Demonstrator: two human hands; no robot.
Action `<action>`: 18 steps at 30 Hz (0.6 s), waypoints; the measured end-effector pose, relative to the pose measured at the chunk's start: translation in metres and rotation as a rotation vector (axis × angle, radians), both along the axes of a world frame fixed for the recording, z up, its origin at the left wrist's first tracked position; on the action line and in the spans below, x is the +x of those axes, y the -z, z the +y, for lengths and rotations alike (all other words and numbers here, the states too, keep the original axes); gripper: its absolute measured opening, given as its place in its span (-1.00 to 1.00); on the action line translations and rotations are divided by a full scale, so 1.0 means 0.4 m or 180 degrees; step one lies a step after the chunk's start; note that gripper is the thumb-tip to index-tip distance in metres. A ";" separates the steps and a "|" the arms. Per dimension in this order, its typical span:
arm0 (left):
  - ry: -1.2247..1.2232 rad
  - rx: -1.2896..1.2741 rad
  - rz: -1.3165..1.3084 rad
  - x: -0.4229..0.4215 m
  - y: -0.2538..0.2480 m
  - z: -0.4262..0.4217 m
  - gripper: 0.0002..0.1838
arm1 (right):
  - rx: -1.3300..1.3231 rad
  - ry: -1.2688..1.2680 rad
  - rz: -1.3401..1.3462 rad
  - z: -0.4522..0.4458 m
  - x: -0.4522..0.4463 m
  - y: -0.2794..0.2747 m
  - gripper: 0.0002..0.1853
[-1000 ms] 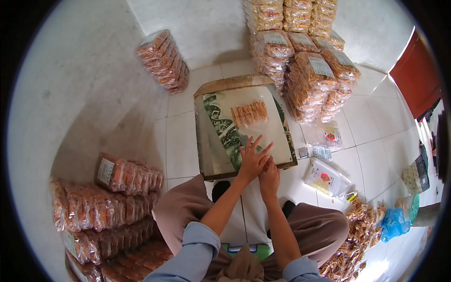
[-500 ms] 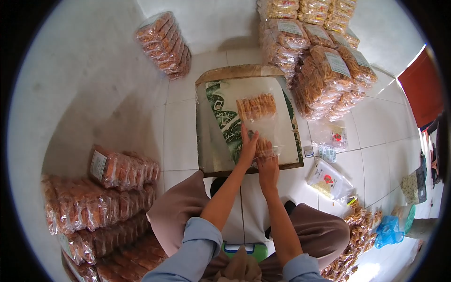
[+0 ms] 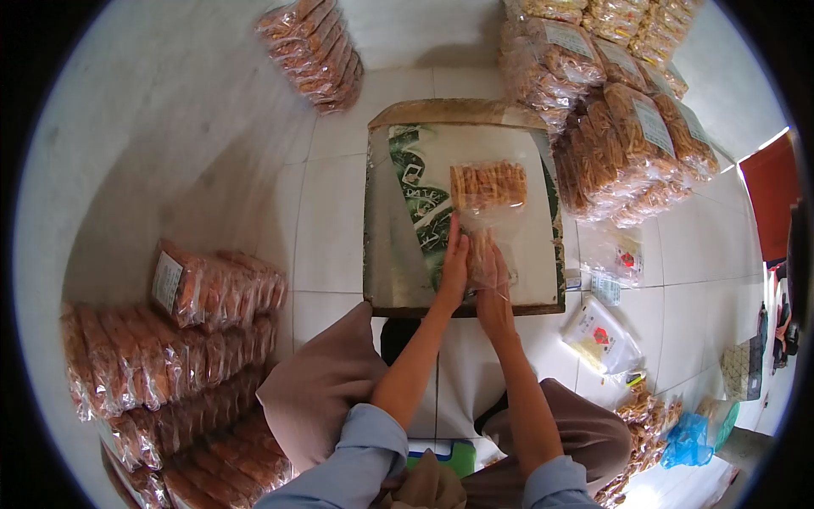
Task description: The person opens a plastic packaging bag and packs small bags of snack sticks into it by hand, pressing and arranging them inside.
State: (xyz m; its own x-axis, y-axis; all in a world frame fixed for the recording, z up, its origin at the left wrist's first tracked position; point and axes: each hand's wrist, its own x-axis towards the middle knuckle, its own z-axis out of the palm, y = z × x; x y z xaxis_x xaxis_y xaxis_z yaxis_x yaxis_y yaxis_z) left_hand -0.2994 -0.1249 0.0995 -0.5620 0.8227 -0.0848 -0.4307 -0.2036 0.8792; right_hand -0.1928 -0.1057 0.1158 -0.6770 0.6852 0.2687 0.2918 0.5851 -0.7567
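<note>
On the low wooden board (image 3: 381,254) in front of me lies a row of brown snack sticks (image 3: 489,185), with clear plastic around its near side. Closer to me, a smaller bundle of snack sticks in a clear plastic bag (image 3: 482,252) is clasped between my hands. My left hand (image 3: 455,267) presses along its left side, fingers pointing away from me. On the right side, my right hand (image 3: 495,293) has its fingers curved around the bag. The plastic and the hands hide part of the bundle.
Bagged snacks are stacked at the lower left (image 3: 161,356) and back right (image 3: 619,144), with another stack (image 3: 314,55) by the wall. Right of the board lie a printed plastic pack (image 3: 600,335) and loose snacks (image 3: 640,416). A blue plastic bag (image 3: 688,441) sits farther right.
My right hand has moved up and forward around the near bundle, and my left hand has come down alongside it. The whole view has shifted slightly.
</note>
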 end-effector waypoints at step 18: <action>-0.0166 0.0023 0.0060 -0.001 -0.032 0.000 -0.38 | 0.0341 -0.0048 -0.0619 0.078 -0.072 -0.016 -0.36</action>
State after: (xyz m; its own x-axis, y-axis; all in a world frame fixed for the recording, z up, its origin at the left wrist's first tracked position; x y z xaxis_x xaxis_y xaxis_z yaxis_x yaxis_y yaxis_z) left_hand -0.2999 -0.1249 0.1122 -0.6056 0.7928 -0.0680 -0.4026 -0.2316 0.8856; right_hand -0.2216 -0.0744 0.1222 -0.7331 0.6491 0.2029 0.4167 0.6645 -0.6203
